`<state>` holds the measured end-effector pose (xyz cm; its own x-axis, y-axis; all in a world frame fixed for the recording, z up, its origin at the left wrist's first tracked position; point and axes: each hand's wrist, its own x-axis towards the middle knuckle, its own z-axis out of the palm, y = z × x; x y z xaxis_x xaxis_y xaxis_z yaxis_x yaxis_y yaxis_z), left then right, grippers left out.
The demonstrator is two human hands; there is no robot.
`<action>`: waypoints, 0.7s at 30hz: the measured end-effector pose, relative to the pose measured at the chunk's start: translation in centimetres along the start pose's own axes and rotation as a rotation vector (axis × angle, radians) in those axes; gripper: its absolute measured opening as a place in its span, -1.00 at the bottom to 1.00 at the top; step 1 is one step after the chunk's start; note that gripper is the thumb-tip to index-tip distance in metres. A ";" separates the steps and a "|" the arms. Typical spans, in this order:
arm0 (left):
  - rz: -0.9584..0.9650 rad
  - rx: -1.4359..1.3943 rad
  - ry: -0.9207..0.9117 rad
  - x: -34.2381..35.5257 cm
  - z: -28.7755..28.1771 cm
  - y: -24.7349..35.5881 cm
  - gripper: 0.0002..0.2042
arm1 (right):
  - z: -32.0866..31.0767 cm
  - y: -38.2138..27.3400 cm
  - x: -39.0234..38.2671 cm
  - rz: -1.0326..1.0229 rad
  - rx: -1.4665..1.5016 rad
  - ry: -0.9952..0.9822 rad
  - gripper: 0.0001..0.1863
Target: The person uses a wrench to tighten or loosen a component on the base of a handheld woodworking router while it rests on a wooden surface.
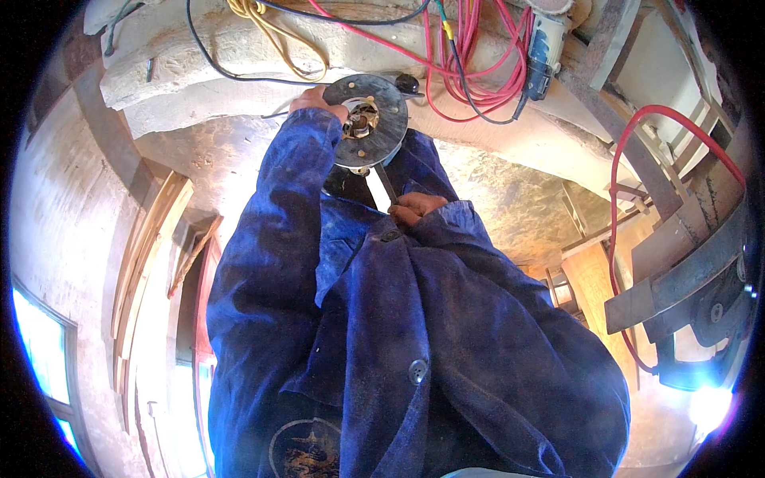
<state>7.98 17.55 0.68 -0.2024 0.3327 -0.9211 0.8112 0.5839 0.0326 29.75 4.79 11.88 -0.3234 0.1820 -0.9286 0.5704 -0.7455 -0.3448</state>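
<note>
At the top middle is a dark ring-shaped disc [388, 135] with several brass-coloured studs on its face. Metal parts show inside its round centre opening. My left hand [315, 100] is closed on the disc's left rim, the thumb near the opening and the other fingers partly hidden. Below the disc, my right hand [418, 209] is closed round a narrow grey metal bar [386, 182]. The bar's upper end reaches the disc's lower edge; whether they touch, I cannot tell. A small black knob-like part [407, 84] sits beside the disc's upper right edge.
Beyond the disc lie a red cable coil [498, 84], a yellow cord [275, 40], a dark cable [209, 57] and a grey power tool [546, 49]. A machine with a bright light [709, 408] and a red hose [637, 118] stand right. Wooden planks [147, 271] lean left.
</note>
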 end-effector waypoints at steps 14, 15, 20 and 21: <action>0.030 -0.019 0.019 0.1 0.2 -0.1 -0.49 | -10.6 7.0 10.8 0.070 0.677 0.293 -0.72; 0.046 -0.034 -0.012 -0.2 0.0 0.5 -0.49 | -11.0 9.1 13.1 0.006 0.831 0.240 -0.69; 0.023 0.020 0.023 -0.2 0.4 0.0 -0.52 | -10.6 9.7 16.6 0.204 0.964 0.144 -0.67; 0.024 0.028 0.028 -0.2 0.3 0.3 -0.52 | -10.7 10.4 16.8 0.218 0.990 0.142 -0.68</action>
<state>8.45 17.48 0.75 -0.1974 0.3673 -0.9089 0.8310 0.5546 0.0437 38.30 6.91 -8.82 -0.1580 0.0053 -0.9874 -0.2944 -0.9548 0.0420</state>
